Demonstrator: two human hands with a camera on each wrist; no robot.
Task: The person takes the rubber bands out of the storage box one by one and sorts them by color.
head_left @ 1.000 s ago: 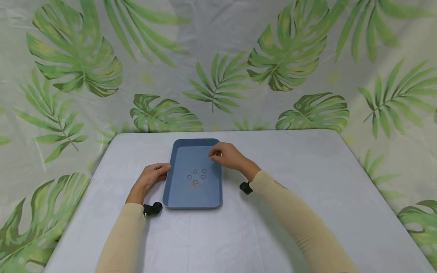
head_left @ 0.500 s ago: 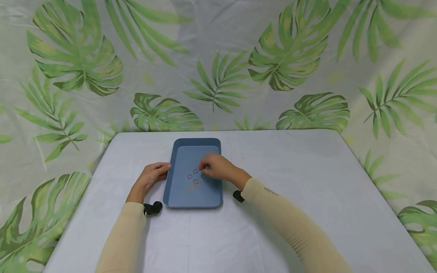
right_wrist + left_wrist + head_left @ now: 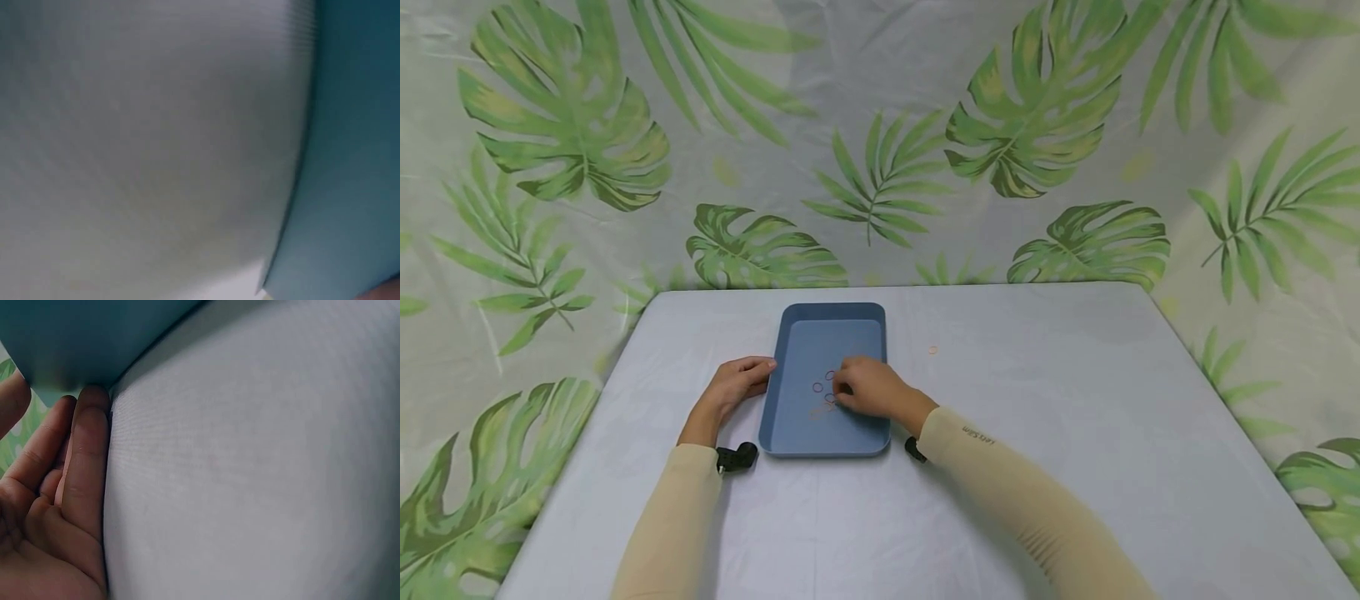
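Observation:
The blue tray [image 3: 793, 433] lies on the white-covered table. My left hand [image 3: 737, 383] is at its left side, thumb at the rim; in the left wrist view, nearly straight fingers [image 3: 87, 456] touch the outer wall. Over the middle of the tray is my right hand [image 3: 871, 387], fingers bent towards the thumb. Whether anything is between its fingertips is hidden. Beside them lie a few small thin rings like rubber bands, a dark red one [image 3: 830, 397], a purple one [image 3: 817, 387], and an orange one [image 3: 817, 412]. My right hand covers others.
A single orange ring [image 3: 933, 350] lies on the tabletop [image 3: 1045, 392] right of the tray. Behind the table hangs a leaf-patterned cloth [image 3: 880, 183]. The tray's raised walls [image 3: 356, 156] stand around the rings.
My right hand has moved from the tray's upper right edge down and left over the rings, uncovering the orange ring on the table. My left hand stays at the tray's side.

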